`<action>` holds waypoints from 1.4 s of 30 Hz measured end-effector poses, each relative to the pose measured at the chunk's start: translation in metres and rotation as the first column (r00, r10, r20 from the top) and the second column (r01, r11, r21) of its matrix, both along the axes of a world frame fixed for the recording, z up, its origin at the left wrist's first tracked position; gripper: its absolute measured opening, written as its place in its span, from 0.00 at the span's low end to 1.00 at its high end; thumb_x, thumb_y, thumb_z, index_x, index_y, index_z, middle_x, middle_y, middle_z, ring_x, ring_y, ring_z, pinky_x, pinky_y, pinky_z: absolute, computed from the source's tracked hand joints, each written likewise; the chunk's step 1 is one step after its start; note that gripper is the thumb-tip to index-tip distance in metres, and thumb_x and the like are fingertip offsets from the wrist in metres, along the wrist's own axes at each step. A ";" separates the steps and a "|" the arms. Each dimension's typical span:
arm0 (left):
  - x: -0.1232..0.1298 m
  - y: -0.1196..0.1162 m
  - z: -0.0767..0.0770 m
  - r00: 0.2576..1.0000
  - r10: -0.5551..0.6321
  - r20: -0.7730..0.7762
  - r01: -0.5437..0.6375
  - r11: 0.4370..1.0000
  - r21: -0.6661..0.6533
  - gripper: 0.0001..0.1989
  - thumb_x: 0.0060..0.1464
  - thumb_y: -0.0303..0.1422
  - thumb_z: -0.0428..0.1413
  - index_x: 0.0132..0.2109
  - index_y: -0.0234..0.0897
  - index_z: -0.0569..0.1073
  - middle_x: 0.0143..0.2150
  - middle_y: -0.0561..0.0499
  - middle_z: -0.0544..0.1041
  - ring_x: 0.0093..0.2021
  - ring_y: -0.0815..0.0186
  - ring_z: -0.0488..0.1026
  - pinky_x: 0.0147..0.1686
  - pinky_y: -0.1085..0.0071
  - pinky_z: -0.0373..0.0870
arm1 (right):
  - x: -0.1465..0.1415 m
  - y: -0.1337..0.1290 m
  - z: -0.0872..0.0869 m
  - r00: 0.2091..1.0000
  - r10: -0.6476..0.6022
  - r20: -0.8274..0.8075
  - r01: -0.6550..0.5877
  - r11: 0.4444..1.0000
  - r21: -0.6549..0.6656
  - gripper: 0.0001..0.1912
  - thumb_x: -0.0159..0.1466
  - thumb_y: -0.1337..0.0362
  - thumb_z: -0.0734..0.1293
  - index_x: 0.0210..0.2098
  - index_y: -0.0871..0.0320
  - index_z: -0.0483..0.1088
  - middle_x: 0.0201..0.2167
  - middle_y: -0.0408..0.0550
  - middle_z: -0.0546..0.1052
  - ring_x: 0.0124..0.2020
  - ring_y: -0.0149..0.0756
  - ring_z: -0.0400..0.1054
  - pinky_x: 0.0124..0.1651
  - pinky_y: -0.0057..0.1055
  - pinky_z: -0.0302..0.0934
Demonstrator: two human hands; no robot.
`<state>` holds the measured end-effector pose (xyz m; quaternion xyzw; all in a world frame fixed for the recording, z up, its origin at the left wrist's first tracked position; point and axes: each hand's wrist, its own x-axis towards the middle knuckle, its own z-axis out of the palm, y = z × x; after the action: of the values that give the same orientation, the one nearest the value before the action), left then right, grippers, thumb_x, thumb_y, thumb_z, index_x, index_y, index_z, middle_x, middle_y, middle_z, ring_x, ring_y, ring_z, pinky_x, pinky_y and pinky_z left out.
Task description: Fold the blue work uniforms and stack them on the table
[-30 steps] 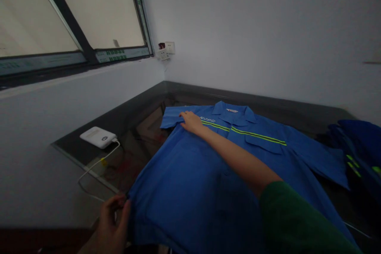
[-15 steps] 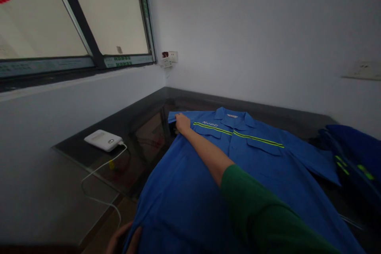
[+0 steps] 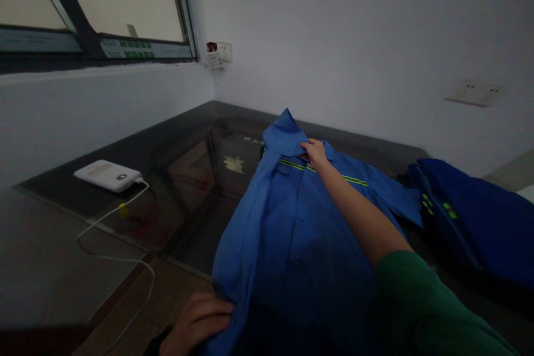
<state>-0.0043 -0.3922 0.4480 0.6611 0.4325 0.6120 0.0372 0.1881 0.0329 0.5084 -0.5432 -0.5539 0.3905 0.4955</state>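
A blue short-sleeved work shirt (image 3: 277, 233) with yellow-green stripes lies front up on the dark glossy tabletop. Its left side is folded inward over the front, and one sleeve rises near the collar. My right hand (image 3: 315, 153) pinches that sleeve beside the collar, the arm reaching across the shirt. Low in the view, my left hand (image 3: 200, 320) grips the folded edge near the hem, thumb hidden under the cloth.
On the table (image 3: 179, 222) at left lies a white power bank (image 3: 107, 175) with a white cable (image 3: 112, 257) hanging over the edge. Folded blue clothes (image 3: 471, 211) are stacked at right. Walls and a window (image 3: 125, 0) bound the corner, with wall sockets (image 3: 475, 92).
My right hand has carried the left sleeve rightward over the shirt front toward the collar. My left hand has brought the lower edge up and inward. The view has shifted right and down.
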 end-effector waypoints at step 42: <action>0.061 -0.018 -0.083 0.913 0.000 -0.408 -0.089 0.976 -0.201 0.13 0.53 0.22 0.51 0.44 0.39 0.71 0.39 0.46 0.74 0.40 0.63 0.72 0.39 0.68 0.70 | 0.084 -0.038 -0.054 0.969 -0.103 -0.224 0.060 0.980 -0.191 0.22 0.49 0.78 0.65 0.41 0.56 0.59 0.36 0.43 0.70 0.30 0.31 0.70 0.28 0.31 0.73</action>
<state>0.0565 -0.4098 0.3655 0.7555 0.5095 0.4120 0.0042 0.2726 -0.0052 0.4540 -0.5592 -0.4309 0.4797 0.5210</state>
